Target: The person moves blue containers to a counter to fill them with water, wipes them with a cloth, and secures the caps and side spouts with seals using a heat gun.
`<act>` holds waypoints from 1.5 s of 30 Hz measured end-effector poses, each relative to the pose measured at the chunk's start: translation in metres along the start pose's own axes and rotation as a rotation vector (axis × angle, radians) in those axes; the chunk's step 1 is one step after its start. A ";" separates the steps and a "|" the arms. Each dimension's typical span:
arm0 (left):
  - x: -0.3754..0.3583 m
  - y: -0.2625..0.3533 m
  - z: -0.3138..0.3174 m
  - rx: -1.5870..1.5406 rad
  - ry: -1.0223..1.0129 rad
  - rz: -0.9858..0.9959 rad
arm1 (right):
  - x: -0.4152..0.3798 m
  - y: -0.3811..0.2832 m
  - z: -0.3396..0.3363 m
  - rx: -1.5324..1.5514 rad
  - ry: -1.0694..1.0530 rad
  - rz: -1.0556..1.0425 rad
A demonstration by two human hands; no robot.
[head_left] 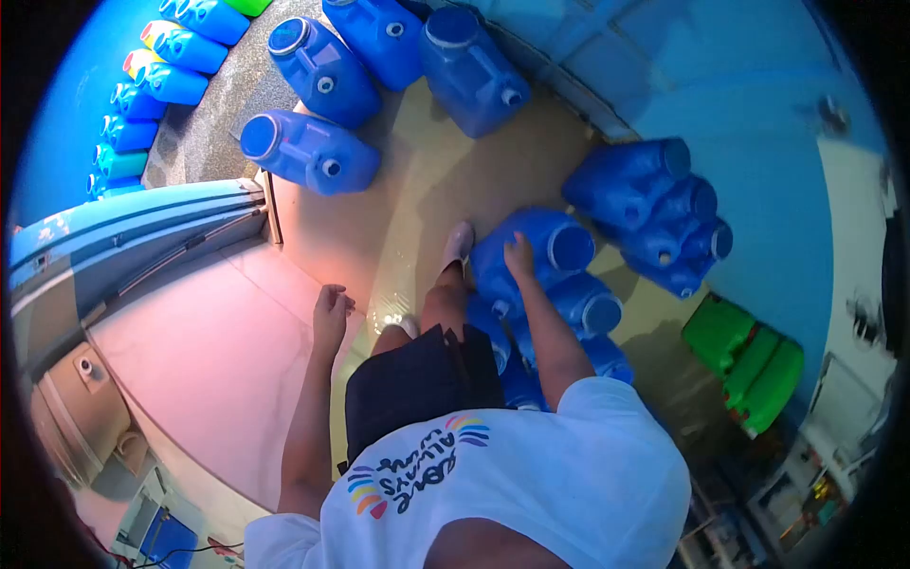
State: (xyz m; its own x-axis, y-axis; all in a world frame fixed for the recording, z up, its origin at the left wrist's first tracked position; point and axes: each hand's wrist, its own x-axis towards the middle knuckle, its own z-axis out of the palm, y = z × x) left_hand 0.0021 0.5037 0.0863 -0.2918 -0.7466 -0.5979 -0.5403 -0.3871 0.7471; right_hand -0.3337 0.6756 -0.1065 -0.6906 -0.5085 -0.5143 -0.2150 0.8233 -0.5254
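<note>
Big blue plastic jerrycan [493,269], right below my right hand [518,256], wide round cap [572,248] on, cap end pointing to my right, sits by my right leg, upright or tilted unclear, looks intact

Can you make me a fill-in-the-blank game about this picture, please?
1. The jug beneath the right hand is coloured ____.
2. The empty hand is the person's ____ one.
3. The person's shirt with the rainbow-coloured stripes is mainly ____.

Missing words: blue; left; white.
</note>
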 end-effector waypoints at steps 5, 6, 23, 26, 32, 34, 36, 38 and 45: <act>-0.046 -0.073 0.007 -0.251 0.001 -0.041 | -0.188 0.102 0.038 0.104 0.125 0.037; -0.064 -0.076 0.015 -0.248 -0.011 -0.052 | -0.225 0.108 0.039 0.071 0.139 0.020; -0.173 -0.124 0.057 0.148 -0.450 0.108 | -0.386 0.158 0.207 0.353 0.178 0.784; -0.193 -0.151 0.030 0.137 -0.321 0.125 | -0.360 0.152 0.218 0.290 0.197 0.746; -0.265 -0.238 -0.056 0.211 -0.260 0.076 | -0.366 0.165 0.239 0.271 0.308 0.660; -0.282 -0.265 -0.083 0.219 -0.222 0.050 | -0.371 0.158 0.231 0.285 0.350 0.645; -0.294 -0.283 -0.106 0.167 -0.120 -0.073 | -0.373 0.156 0.219 0.659 0.183 0.703; -0.307 -0.299 -0.129 0.177 -0.103 -0.079 | -0.377 0.163 0.214 0.854 0.072 0.638; -0.357 -0.433 -0.219 -0.004 -0.006 -0.465 | -0.366 0.155 0.185 1.326 -0.072 0.628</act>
State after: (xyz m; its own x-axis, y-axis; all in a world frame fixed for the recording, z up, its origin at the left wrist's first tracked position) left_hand 0.5135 0.8196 0.0402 -0.0238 -0.4899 -0.8715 -0.6121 -0.6821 0.4001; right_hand 0.0138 0.9423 -0.1251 -0.3860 -0.2060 -0.8992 0.9057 0.1003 -0.4118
